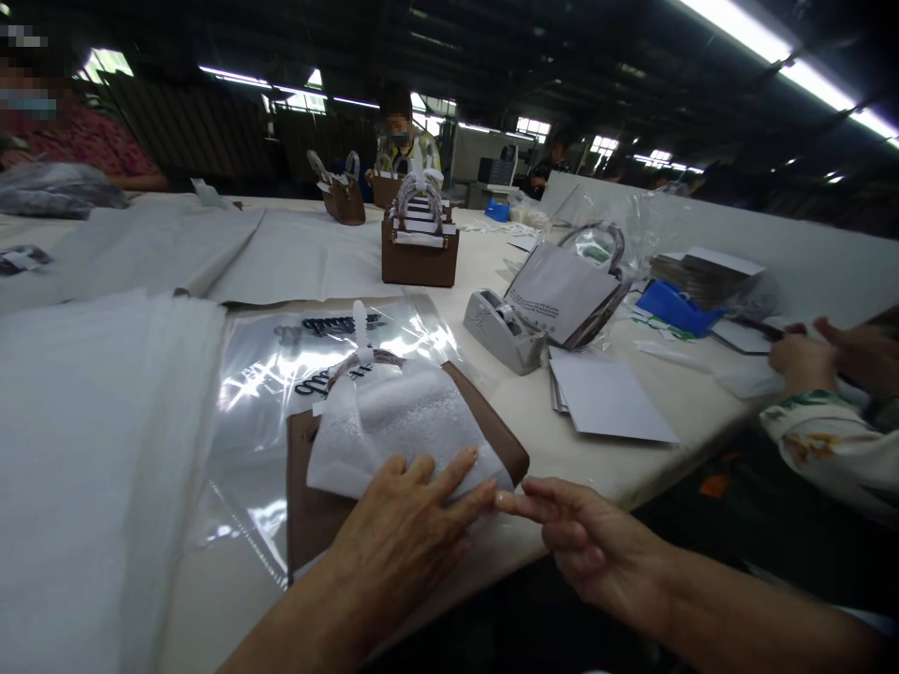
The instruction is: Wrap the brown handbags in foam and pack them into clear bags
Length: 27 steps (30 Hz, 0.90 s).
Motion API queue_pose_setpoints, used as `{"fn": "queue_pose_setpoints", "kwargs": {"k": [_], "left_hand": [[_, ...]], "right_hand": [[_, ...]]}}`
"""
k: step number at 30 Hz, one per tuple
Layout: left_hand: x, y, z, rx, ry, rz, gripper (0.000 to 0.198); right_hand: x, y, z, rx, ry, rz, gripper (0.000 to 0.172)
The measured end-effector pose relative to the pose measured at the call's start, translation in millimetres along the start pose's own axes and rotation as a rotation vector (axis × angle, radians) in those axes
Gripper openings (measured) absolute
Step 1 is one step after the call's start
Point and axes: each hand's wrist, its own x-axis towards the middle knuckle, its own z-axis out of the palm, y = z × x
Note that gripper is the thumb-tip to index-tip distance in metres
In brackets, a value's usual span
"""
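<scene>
A brown handbag (309,505) lies flat near the table's front edge, on a clear plastic bag (281,374) with black lettering. A white foam sheet (400,421) covers most of the handbag. My left hand (407,524) lies flat on the lower edge of the foam sheet, fingers stretched out. My right hand (576,534) is just right of it at the table edge, fingers extended, its fingertip touching the corner of the foam by the left hand's fingertips. Neither hand grips anything.
A stack of white foam sheets (91,449) lies at left. A grey tape dispenser (502,328), white cards (604,398) and a wrapped bag (568,290) are at right. Brown handbags (420,248) stand further back. A co-worker's hands (815,360) work at right; other people sit beyond.
</scene>
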Motion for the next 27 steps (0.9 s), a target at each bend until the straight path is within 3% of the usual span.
{"fn": "queue_pose_setpoints", "kwargs": {"k": [4,8,11,14,17,20,24,27], "left_hand": [[0,3,-3.8,0.040,-0.032,0.023,0.038],[0,6,-5.8,0.056,-0.043,0.034,0.040],[0,5,-7.6,0.062,-0.068,0.018,0.040],[1,3,-10.7,0.066,-0.101,0.018,0.039],[3,5,-14.9,0.068,-0.123,0.039,0.044],[7,13,-21.5,0.065,-0.203,0.000,0.049],[13,29,-29.1,0.055,-0.328,-0.106,0.037],[15,40,-28.2,0.045,-0.303,-0.134,0.024]], "right_hand": [[10,15,-13,0.213,-0.058,0.032,0.012],[19,18,-20,0.214,-0.084,0.080,0.015],[30,26,-35,0.103,0.051,0.116,0.016],[41,43,-64,-0.031,0.196,0.076,0.018],[44,48,-91,-0.150,0.156,-0.156,0.019],[35,31,-94,-0.323,0.093,-0.403,0.025],[20,-4,-55,-0.623,-0.086,-0.837,0.027],[21,-20,0,-0.800,-0.383,-1.132,0.024]]}}
